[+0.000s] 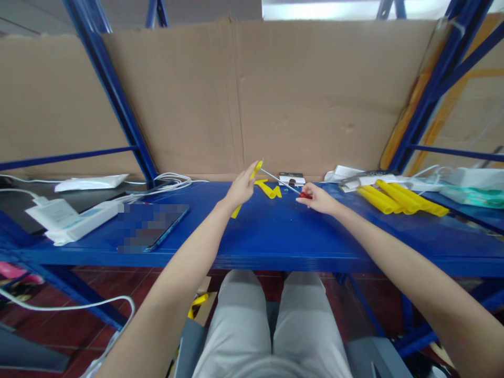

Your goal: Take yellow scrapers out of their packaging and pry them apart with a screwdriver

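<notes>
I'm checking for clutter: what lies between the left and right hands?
Head view: a red-handled metal rod spans the gap; yellow pieces lie on the blue tabletop, a small black-and-white item behind.

We've got a big sheet of brown cardboard (177, 100) across the upper middle of the frame, with a blue post (114, 100) slanting down at upper left. Middle left, we see a white power strip (92, 220) with a chunky white adapter (53, 213) at its lower-left end, plus some looped white cable (173, 181) behind. Just right of the strip lies a dark flat device (169, 220), partly pixelated for us. Red tiled floor (153, 294) shows at lower left.
</notes>
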Tool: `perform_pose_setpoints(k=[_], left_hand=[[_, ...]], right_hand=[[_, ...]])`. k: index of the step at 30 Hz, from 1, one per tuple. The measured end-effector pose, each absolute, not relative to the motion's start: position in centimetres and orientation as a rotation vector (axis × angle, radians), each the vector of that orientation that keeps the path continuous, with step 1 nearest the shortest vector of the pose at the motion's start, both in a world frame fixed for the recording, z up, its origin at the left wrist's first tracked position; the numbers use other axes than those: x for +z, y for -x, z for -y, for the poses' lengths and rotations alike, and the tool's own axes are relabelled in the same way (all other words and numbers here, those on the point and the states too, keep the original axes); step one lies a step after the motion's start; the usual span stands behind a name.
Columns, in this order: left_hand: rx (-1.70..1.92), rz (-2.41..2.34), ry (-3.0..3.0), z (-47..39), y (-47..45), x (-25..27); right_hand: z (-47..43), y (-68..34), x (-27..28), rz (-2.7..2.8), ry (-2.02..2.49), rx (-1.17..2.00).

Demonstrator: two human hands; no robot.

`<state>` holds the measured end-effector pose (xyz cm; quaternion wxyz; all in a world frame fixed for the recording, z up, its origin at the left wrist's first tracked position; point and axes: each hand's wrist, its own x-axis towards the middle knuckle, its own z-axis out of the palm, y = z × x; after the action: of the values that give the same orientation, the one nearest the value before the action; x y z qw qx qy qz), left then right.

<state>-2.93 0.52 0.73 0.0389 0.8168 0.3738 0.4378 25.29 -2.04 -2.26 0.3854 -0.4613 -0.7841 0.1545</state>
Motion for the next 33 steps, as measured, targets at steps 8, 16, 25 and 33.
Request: perform_pose_setpoints(k=[8, 16, 25, 33], left_hand=[[1.369, -1.135, -2.517, -0.8, 3.1, 0.6], [1.282, -1.231, -2.64, -0.6, 3.8, 1.2], [1.272, -1.19, -2.649, -0.8, 3.7, 1.1], [1.315, -1.031, -2.544, -0.7, 3.8, 1.2]], right_hand=[[2.4, -25.1, -1.7, 2.123, 1.247, 0.213], [2.5, -25.4, -1.6, 2.05, 1.299, 0.06], [2.7, -25.5, -1.4, 2.089, 1.31, 0.072], [2.8, -25.8, -1.1, 2.067, 1.29, 0.031]])
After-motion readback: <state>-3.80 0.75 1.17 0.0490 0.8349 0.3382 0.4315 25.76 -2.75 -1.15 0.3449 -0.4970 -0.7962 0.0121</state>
